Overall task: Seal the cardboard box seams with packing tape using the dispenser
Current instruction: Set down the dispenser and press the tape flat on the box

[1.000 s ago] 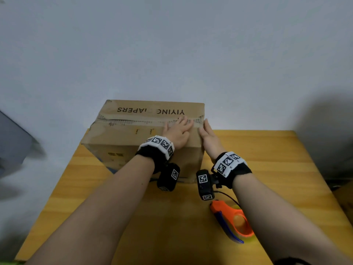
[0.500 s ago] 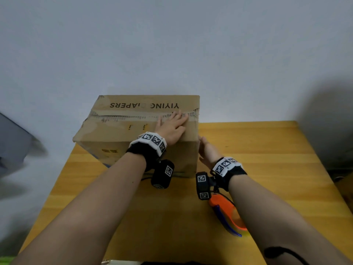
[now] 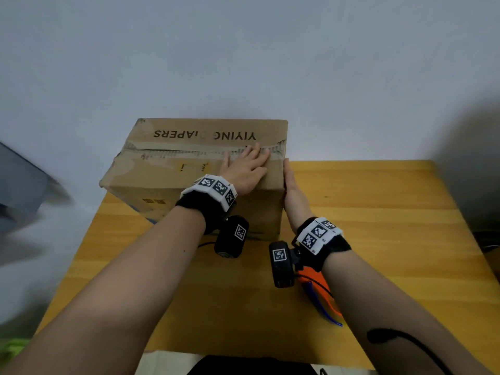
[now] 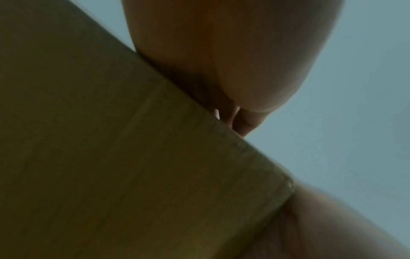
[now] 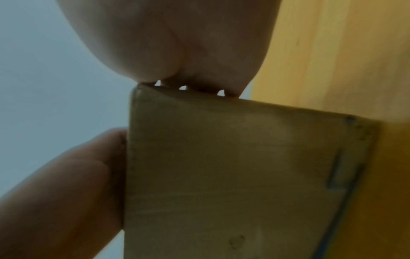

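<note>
Your left hand [image 3: 244, 171] lay flat, fingers straight, on top of the cardboard box [image 3: 173, 171], fingertips on the taped centre seam [image 3: 189, 152] near its right end. Your right hand [image 3: 290, 185] pressed flat and unclenched against the box's right side wall. Box sat at the far side of the wooden table [image 3: 378, 226], long axis left-right, seam along it. Orange dispenser [image 3: 318, 288] lay on the table under your right wrist, mostly hidden.
</note>
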